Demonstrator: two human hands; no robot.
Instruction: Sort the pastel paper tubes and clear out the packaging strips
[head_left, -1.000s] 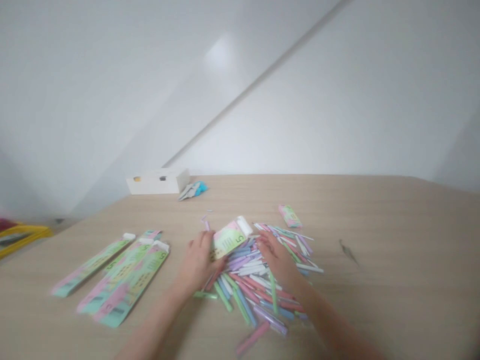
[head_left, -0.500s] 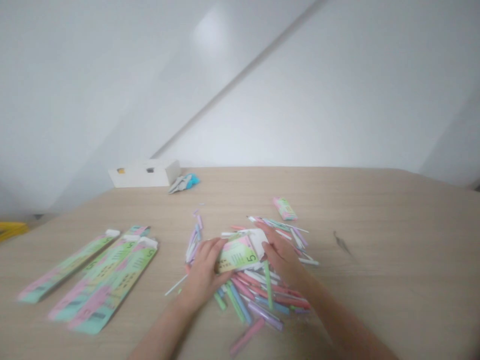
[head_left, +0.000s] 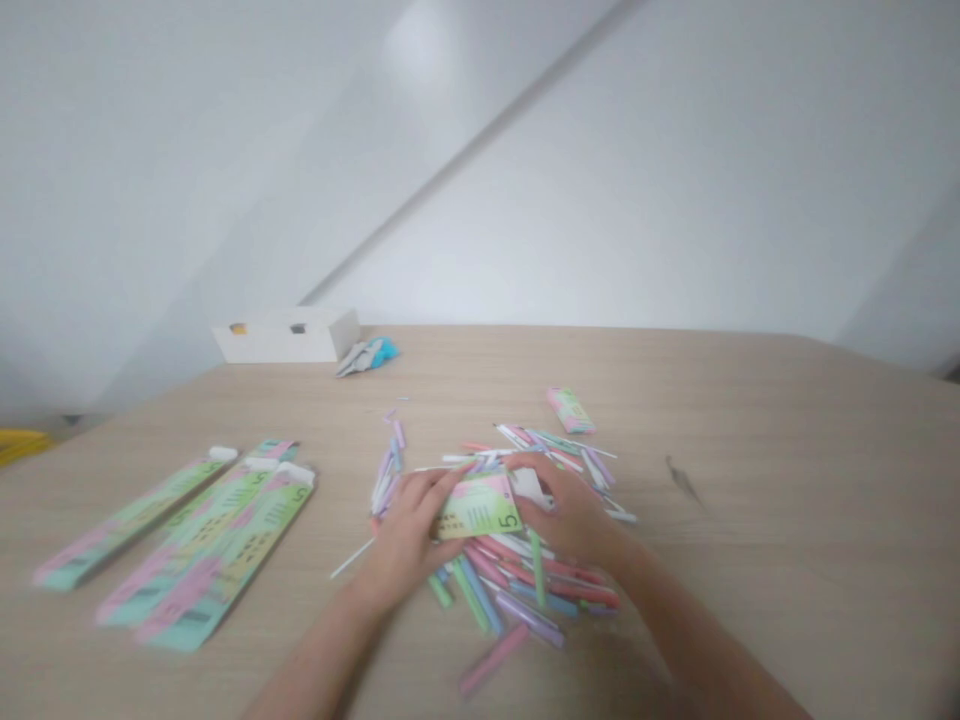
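Observation:
A pile of pastel sticks (head_left: 517, 580) in pink, green, blue, purple and white lies on the wooden table (head_left: 787, 520). Over the pile both hands hold a small green and pink packet (head_left: 480, 507) printed with a "5". My left hand (head_left: 409, 535) grips its left end with curled fingers. My right hand (head_left: 574, 515) closes on its right end, over a white flap.
Three long flat green and pink packets (head_left: 202, 550) lie side by side at the left. A small packet (head_left: 570, 410) sits beyond the pile. A white box (head_left: 285, 335) and a blue and grey scrap (head_left: 367, 355) stand at the table's far edge by the wall.
The packet has come down and towards me, from tilted up over the pile to nearly flat between both hands. My right hand has closed onto its right end.

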